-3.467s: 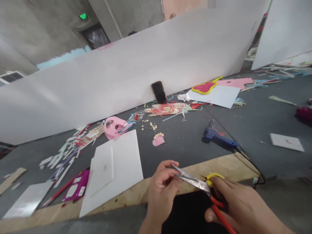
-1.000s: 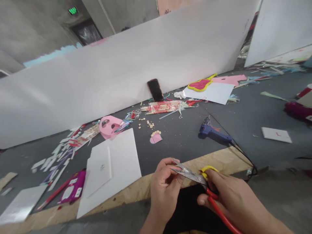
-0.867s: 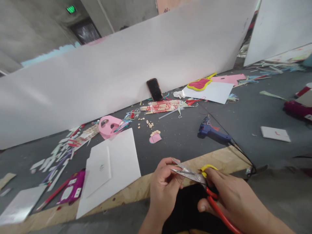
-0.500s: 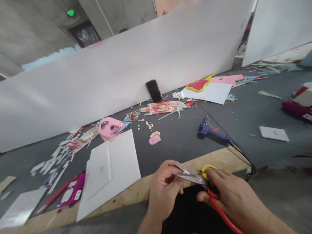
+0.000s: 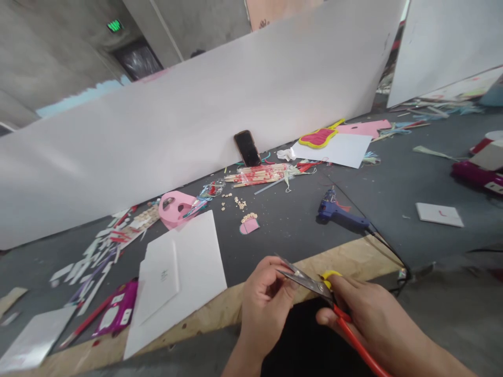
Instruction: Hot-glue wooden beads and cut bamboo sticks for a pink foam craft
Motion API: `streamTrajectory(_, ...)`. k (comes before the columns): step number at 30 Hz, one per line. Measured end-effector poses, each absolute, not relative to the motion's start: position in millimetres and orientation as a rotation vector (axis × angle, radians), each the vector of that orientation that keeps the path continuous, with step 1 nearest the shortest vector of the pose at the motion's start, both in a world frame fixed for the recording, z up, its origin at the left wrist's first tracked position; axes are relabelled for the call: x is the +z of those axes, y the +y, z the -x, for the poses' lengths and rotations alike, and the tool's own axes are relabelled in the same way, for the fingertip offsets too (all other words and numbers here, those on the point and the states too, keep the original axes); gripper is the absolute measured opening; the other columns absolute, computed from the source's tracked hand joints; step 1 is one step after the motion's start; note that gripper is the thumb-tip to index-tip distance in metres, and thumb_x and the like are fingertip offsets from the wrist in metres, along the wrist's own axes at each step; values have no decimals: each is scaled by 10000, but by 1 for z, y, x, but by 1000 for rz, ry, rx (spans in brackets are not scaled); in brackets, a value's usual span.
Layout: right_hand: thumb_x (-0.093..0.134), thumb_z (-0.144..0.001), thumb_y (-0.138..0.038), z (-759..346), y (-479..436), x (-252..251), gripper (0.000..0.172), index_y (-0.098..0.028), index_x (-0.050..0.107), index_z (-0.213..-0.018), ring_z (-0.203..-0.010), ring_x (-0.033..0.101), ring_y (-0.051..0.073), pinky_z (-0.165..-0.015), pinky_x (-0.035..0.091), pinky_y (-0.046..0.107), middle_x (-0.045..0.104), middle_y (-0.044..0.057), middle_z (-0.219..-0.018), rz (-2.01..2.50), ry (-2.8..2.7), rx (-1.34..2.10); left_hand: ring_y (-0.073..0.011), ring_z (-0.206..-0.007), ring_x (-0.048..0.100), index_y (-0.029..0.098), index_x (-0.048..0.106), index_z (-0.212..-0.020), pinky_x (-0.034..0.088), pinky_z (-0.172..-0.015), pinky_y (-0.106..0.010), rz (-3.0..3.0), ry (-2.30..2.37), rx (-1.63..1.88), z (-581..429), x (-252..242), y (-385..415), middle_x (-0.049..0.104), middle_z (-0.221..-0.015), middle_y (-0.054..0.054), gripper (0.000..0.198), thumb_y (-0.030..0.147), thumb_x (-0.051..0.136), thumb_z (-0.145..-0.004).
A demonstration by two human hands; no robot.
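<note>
Scissors (image 5: 310,283) with one red and one yellow handle are gripped in my right hand (image 5: 369,309), their blades pointing left and parted a little. At the blade tips is my left hand (image 5: 265,301), its fingers pinched together; what they hold, if anything, is too small to make out. Both hands are over the table's front edge. Beyond them on the grey table lies a small pink rounded piece (image 5: 249,226) with a row of tiny beige bits along its top edge. More loose beige bits (image 5: 239,202) are scattered just behind it.
To the right lies a blue glue gun (image 5: 341,214) with its cord running over the table edge. White sheets (image 5: 196,262) and a purple packet (image 5: 118,309) are at left. A phone (image 5: 247,148) leans on the white partition (image 5: 196,115), behind a bundle of sticks (image 5: 259,174).
The scissor blades have closed somewhat near my left fingertips. Both hands stay in nearly the same place, and the things on the table have not moved.
</note>
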State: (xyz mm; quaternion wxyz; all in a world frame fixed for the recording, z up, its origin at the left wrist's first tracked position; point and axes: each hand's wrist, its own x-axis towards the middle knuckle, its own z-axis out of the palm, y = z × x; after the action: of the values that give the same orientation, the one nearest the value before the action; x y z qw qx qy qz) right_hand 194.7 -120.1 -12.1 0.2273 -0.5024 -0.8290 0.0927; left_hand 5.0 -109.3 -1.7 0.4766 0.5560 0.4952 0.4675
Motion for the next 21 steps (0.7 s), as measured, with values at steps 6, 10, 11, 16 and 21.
streamTrajectory(6, 356, -897, -609, -200, -118, -11, 435, -228, 446, -708, -402, 556, 152, -380, 383, 232, 590, 0, -546, 1419, -2271, 157, -88, -611, 538, 162, 657, -778, 473, -540, -212, -1364, 1223, 1196, -9, -6, -107, 570, -944, -50, 110, 252, 619, -828)
streamTrajectory(10, 446, -815, -681, -205, -118, -14, 468, -215, 481, -793, -521, 627, 196, -427, 441, 265, 627, 33, -649, 1410, -2300, 115, -95, -636, 542, 169, 675, -781, 469, -537, -208, -1338, 1169, 1250, -11, -10, -108, 573, -943, -50, 99, 234, 617, -829)
streamTrajectory(11, 472, -783, -704, -206, -118, -14, 493, -212, 485, -808, -557, 639, 210, -443, 456, 278, 632, 44, -677, 1406, -2310, 107, -90, -626, 533, 171, 678, -786, 460, -524, -203, -1329, 1159, 1259, -11, -10, -108, 574, -934, -47, 95, 230, 616, -828)
streamTrajectory(16, 560, -716, -706, -207, -117, -13, 508, -212, 481, -805, -639, 648, 247, -492, 493, 324, 621, 62, -719, 1416, -2363, 133, -59, -544, 490, 169, 685, -777, 428, -456, -181, -1254, 1099, 1236, -12, -8, -108, 565, -884, -29, 81, 234, 646, -804)
streamTrajectory(21, 477, -826, -641, -204, -115, -14, 430, -212, 479, -803, -639, 644, 232, -527, 504, 330, 617, 54, -713, 1393, -2363, 186, -42, -509, 469, 170, 689, -763, 410, -426, -171, -1211, 1061, 1198, -11, -6, -106, 555, -876, -24, 97, 263, 671, -788)
